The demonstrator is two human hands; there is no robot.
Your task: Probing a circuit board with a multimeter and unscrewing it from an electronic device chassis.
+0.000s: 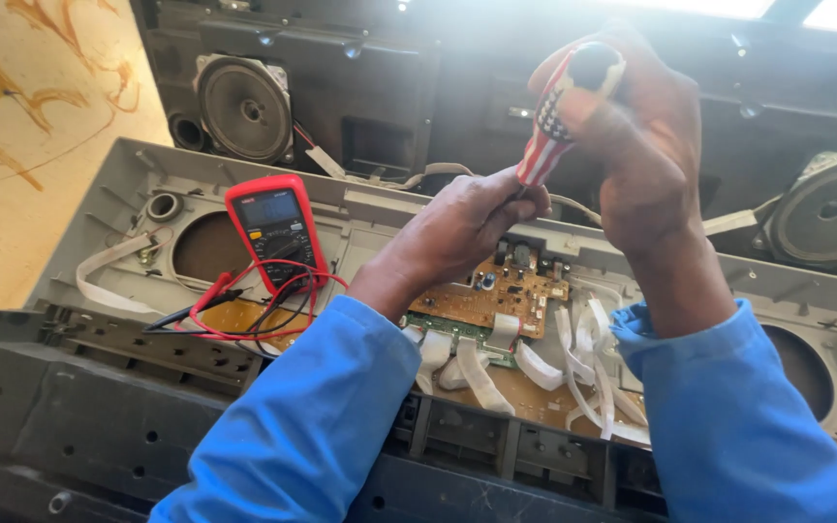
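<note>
Driving a red-white-striped plastic-handled screwdriver [556, 111]: right hand [646, 145] wrapped on handle, left hand [467, 228] pinching shaft above brown circuit board [491, 291]. Next: probably steady downward turning.

Colours over the opened grey stereo casing

The screwdriver handle [549, 121] at upper centre wore red and white stripes with a starred blue patch. The multimeter [274, 230] at left was red with a dark face, trailing red and black leads [244, 310]. The circuit board [491, 291] was tan, the ribbon cables [573, 358] white, the sleeves [322, 426] bright blue.
</note>
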